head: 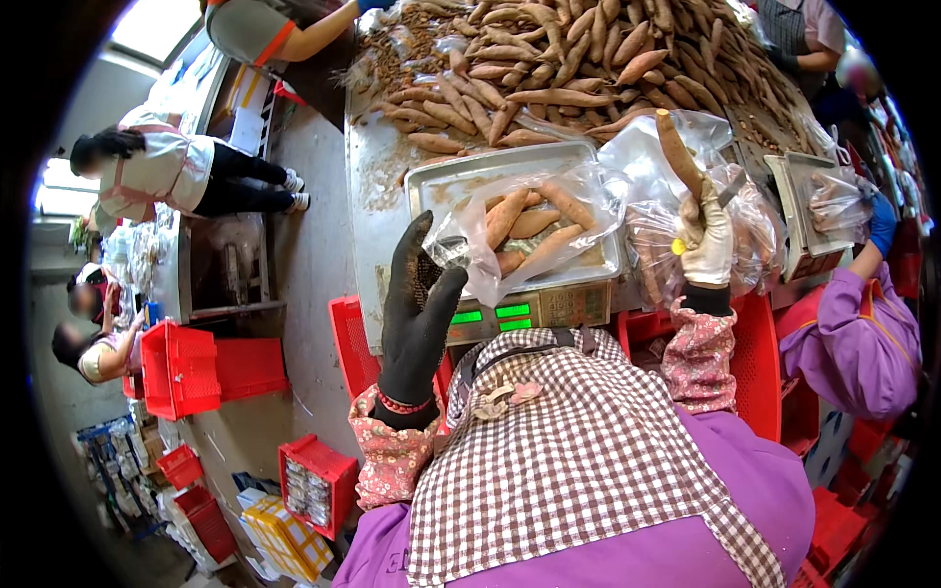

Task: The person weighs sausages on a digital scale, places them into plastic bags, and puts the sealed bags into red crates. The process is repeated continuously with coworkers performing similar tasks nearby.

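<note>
My left hand (419, 309), in a black glove, has thumb and fingers apart at the left edge of a clear plastic bag (470, 242). Several sweet potatoes (533, 224) lie in that bag, which rests on the metal tray (614, 261) of a weighing scale (573, 303) with lit green displays. In a white glove, my right hand (707, 242) grips a long sweet potato (678, 158), its pale cut end upward. A knife blade (732, 188) sticks out beside the same hand; its handle is hidden. Something small and yellow (678, 246) shows at the glove's left side.
A large heap of sweet potatoes (559, 59) covers the table's far side. Filled plastic bags (746, 235) stand right of the scale. Beside me, a co-worker's blue-gloved hand (882, 220) touches a bag on another scale (798, 213). Red crates (757, 367) stand below the table edge.
</note>
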Demonstrator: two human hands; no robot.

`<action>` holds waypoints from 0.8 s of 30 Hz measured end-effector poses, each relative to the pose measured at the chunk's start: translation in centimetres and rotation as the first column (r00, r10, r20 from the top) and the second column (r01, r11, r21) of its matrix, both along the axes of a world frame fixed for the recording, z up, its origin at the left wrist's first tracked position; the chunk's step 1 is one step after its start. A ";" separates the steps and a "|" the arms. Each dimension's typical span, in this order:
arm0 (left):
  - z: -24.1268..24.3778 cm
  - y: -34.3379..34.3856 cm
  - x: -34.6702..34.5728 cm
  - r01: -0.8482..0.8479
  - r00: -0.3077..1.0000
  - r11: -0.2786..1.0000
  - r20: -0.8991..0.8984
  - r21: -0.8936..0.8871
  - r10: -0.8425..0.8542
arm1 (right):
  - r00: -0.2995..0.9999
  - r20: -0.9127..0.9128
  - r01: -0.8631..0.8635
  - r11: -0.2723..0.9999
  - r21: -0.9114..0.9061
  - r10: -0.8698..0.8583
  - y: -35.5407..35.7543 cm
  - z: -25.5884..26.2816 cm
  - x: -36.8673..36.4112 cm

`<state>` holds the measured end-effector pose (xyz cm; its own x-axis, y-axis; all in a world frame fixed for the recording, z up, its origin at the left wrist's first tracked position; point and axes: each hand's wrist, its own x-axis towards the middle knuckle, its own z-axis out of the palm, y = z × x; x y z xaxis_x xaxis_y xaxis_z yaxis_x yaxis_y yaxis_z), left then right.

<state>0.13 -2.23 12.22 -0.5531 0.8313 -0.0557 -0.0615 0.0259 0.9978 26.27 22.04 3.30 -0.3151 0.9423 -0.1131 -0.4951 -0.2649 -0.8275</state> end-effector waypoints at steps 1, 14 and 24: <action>-0.1 -0.3 -0.2 -0.018 1.000 1.000 0.005 -0.015 0.018 | 0.992 0.074 0.106 0.990 -0.089 -0.100 0.3 -0.4 0.1; 1.5 -2.2 -0.4 -0.221 0.860 0.964 -0.495 -0.148 0.122 | 0.876 0.475 -0.046 0.964 0.262 -0.087 1.8 3.8 -2.7; 0.3 2.7 0.6 0.077 0.976 0.990 0.195 0.114 -0.099 | 0.414 0.898 -0.550 0.827 0.117 0.148 -1.1 0.7 -3.9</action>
<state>0.74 0.45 12.48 -0.4640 0.8833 -0.0673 -0.2618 -0.0641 0.9630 22.37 20.94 4.04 -0.5668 0.7938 -0.2205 0.5408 0.1566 -0.8264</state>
